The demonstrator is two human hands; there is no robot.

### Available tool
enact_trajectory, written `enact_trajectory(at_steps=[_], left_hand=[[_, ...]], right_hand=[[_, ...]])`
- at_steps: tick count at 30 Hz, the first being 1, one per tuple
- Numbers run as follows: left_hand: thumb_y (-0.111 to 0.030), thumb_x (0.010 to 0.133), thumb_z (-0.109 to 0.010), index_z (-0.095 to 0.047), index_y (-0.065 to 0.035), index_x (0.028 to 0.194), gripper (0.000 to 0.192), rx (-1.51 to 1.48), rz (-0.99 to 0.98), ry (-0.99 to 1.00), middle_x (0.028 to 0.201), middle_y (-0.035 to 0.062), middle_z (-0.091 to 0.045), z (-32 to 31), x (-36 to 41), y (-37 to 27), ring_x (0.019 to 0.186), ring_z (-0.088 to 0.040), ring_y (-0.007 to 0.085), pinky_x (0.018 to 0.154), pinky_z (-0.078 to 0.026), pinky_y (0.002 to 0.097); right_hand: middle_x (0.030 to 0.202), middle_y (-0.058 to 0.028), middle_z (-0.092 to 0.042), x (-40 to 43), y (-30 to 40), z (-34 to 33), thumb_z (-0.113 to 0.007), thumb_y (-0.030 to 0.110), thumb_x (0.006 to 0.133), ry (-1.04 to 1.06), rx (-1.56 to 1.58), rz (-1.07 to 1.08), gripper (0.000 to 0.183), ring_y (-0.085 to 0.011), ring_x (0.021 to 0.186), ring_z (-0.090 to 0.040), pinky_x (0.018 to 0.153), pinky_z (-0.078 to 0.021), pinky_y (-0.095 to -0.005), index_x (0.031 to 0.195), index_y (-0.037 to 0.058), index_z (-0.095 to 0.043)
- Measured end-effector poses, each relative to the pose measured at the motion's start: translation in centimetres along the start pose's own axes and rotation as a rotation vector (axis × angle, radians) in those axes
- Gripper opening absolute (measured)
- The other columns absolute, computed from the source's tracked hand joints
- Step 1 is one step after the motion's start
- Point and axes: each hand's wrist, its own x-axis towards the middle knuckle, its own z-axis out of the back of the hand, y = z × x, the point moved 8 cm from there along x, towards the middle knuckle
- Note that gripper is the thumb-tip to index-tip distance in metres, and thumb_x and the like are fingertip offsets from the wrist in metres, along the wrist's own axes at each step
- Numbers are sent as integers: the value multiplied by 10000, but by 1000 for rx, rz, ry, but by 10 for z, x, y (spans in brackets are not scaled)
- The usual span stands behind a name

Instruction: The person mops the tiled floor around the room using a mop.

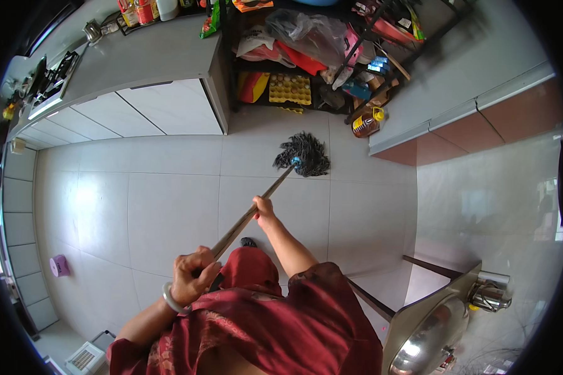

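Observation:
A long wooden mop handle (237,226) slants across the tiled floor (173,201) ahead of me. Its upper end is gripped by my left hand (194,273), with a pale bangle on that wrist. Farther down the shaft, my right hand (263,212) is wrapped around it. The dark string mop head (309,152) lies spread on the tiles in front of the shelf rack, joined to the handle by a blue socket (296,162). The handle's top end is hidden by my left hand.
A black shelf rack (230,65) holds bags and an egg tray (289,89). An oil bottle (368,123) stands by its right leg. White cabinets (169,105) line the left. A purple stool (59,266) is at far left; a table (410,307) with a metal lid (431,333) is at right.

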Motion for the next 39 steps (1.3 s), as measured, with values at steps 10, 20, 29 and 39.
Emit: enact_trajectory(at_steps=[10, 20, 29, 39], left_hand=[[-44, 688, -571, -473, -18, 548, 172, -3, 40, 133, 486, 9, -440, -27, 16, 58, 481, -396, 101, 464, -344, 235], [-71, 731, -552, -508, -17, 565, 181, -234, 409, 255, 498, -39, -454, 68, -62, 97, 473, -377, 31, 429, -325, 189], [-72, 719, -527, -557, -10, 592, 144, -247, 317, 199, 486, -14, -456, 259, -108, 62, 447, -372, 36, 395, -281, 185], [-49, 688, -556, -434, -27, 482, 240, -342, 71, 5, 452, 11, -402, 395, -142, 15, 480, -340, 102, 461, -280, 246]], right_hand=[[429, -31, -351, 19, 23, 66, -520, 190, 672, -149, -37, 129, 229, -120, 269, -285, 251, -201, -260, 527, 58, -402], [393, -12, -315, -49, -111, 42, -456, 179, 690, -261, -27, -62, 214, -122, 250, -278, 226, -192, -249, 516, 106, -356], [459, -5, -365, -118, -251, -153, -403, 181, 722, -55, 362, -368, 134, -114, 366, -365, 347, -279, -249, 595, 149, -375], [454, 6, -365, -64, -298, -324, -376, 196, 761, 323, 148, -358, 166, -110, 346, -348, 355, -285, -247, 607, 134, -383]])
